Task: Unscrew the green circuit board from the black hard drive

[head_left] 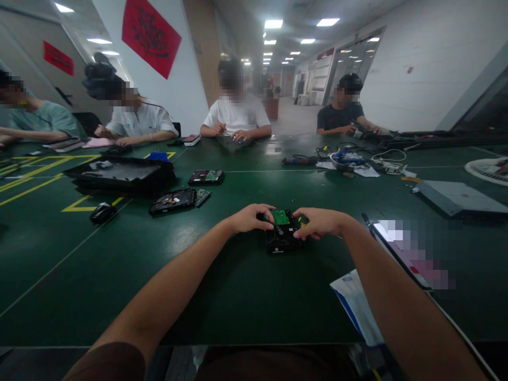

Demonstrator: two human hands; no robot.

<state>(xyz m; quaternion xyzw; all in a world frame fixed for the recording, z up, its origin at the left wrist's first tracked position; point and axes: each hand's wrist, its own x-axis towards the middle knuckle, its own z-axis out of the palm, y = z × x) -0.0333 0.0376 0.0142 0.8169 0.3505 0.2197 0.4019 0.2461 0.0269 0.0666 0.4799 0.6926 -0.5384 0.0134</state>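
A black hard drive with a green circuit board on its upper face lies on the green table between my hands. The thumb and fingers of my left hand close on its left side, next to the board. At the right edge, my right hand has its thumb and index finger curled against the drive. Inside that curl shows a small yellow-and-dark piece; its kind is unclear, and the other right fingers are partly hidden.
Left of me are a black mouse, an opened black device, another drive and black trays. Cables, a grey box, a blurred-out screen and a white-blue packet are rightward. Several people sit across.
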